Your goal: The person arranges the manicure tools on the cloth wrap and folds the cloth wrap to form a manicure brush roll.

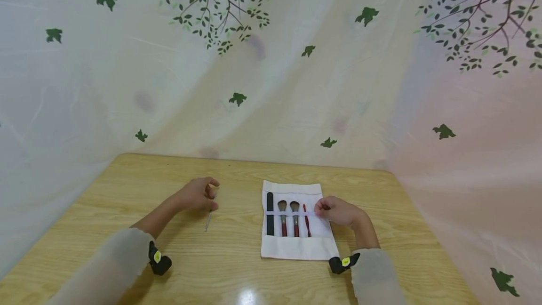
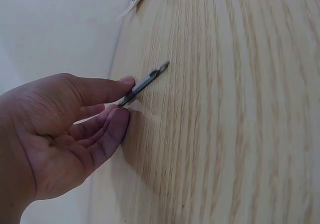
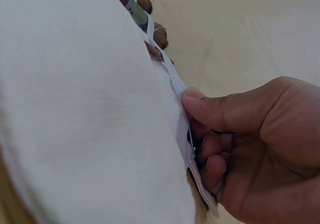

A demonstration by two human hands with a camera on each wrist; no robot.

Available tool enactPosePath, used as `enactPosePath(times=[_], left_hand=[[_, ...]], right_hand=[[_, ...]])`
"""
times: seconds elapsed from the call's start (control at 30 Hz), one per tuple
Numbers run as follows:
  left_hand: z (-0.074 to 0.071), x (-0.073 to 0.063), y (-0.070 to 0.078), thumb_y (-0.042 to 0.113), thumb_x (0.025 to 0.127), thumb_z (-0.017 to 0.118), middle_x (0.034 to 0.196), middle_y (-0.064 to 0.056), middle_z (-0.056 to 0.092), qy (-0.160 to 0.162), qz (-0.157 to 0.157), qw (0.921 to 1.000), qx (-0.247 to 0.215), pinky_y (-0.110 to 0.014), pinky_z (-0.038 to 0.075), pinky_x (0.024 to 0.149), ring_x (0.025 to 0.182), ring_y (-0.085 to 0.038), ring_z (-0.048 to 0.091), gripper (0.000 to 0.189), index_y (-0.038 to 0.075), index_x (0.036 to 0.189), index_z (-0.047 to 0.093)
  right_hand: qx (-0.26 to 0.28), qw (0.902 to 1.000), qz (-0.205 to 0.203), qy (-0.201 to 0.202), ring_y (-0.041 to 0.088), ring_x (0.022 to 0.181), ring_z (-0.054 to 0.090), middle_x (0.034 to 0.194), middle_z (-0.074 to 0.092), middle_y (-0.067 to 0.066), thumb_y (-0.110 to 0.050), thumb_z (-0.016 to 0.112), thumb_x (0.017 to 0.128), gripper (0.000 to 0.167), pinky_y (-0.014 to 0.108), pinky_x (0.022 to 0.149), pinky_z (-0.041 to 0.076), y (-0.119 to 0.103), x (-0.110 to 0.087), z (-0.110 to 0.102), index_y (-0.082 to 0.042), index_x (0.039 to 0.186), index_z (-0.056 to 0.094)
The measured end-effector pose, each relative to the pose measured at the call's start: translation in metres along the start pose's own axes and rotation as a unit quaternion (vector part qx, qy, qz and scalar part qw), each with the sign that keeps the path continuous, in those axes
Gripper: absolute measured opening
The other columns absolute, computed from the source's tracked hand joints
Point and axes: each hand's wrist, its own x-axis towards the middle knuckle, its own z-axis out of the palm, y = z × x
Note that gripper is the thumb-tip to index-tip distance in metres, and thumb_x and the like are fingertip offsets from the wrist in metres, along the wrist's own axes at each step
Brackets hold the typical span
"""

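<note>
Pouch (image 1: 298,248) holds 2 brushes (image 1: 296,222), black strip (image 1: 270,222), red tool (image 1: 307,224).

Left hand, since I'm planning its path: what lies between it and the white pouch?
Bare wooden tabletop separates the left hand and the pouch; the head view shows it.

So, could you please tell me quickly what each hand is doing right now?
Left hand: pinching a slim metallic tool.
Right hand: pinching the elastic band at the edge of the white cloth holder.
</note>
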Motion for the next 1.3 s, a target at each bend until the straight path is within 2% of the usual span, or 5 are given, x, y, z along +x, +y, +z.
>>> enactPosePath(times=[0.37,0.77,0.87,1.07,1.3], left_hand=[[0.011,0.002,0.008,0.001,0.078,0.081,0.089,-0.002,0.071,0.039,-0.014,0.9991,-0.005,-0.032,0.056,0.072,0.082,-0.015,0.067,0.058,-0.006,0.132,0.059],[0.01,-0.012,0.013,0.006,0.08,0.087,0.082,0.0,0.07,0.037,-0.01,0.9993,0.002,-0.034,0.057,0.071,0.076,-0.016,0.068,0.055,-0.009,0.127,0.062],[0.013,-0.014,0.016,0.002,0.08,0.086,0.081,0.002,0.071,0.052,-0.019,0.9984,0.015,-0.032,0.057,0.07,0.074,-0.013,0.067,0.054,-0.006,0.129,0.064],[0.018,-0.014,0.02,-0.005,0.081,0.082,0.08,-0.001,0.074,0.081,-0.004,0.9963,0.029,-0.034,0.058,0.069,0.074,-0.013,0.07,0.049,-0.007,0.127,0.065],[0.021,-0.014,0.016,-0.003,0.085,0.076,0.084,-0.002,0.073,0.052,0.011,0.9985,-0.015,-0.029,0.055,0.068,0.078,-0.013,0.068,0.034,-0.008,0.118,0.069]], right_hand=[[0.001,1.0,0.006,0.005,0.019,0.081,0.045,0.083,0.047,0.002,-0.003,0.057,0.102,0.009,0.031,0.07,0.036,0.001,0.0,-0.001,0.0,0.096,0.062],[-0.004,1.0,0.002,0.009,0.019,0.08,0.045,0.082,0.047,0.002,-0.004,0.058,0.102,0.008,0.031,0.069,0.037,0.003,0.002,0.0,-0.001,0.095,0.062],[-0.003,1.0,0.003,0.008,0.019,0.08,0.045,0.082,0.048,0.001,-0.004,0.059,0.102,0.008,0.031,0.069,0.037,0.003,0.002,-0.001,-0.001,0.095,0.063],[-0.004,0.9999,0.007,0.012,0.019,0.081,0.045,0.083,0.048,0.002,-0.003,0.058,0.102,0.008,0.031,0.07,0.037,0.001,0.001,-0.001,-0.001,0.096,0.062],[-0.002,1.0,0.005,0.005,0.019,0.08,0.045,0.082,0.048,0.002,-0.003,0.057,0.102,0.009,0.031,0.07,0.037,0.0,0.001,-0.001,0.0,0.096,0.062]])
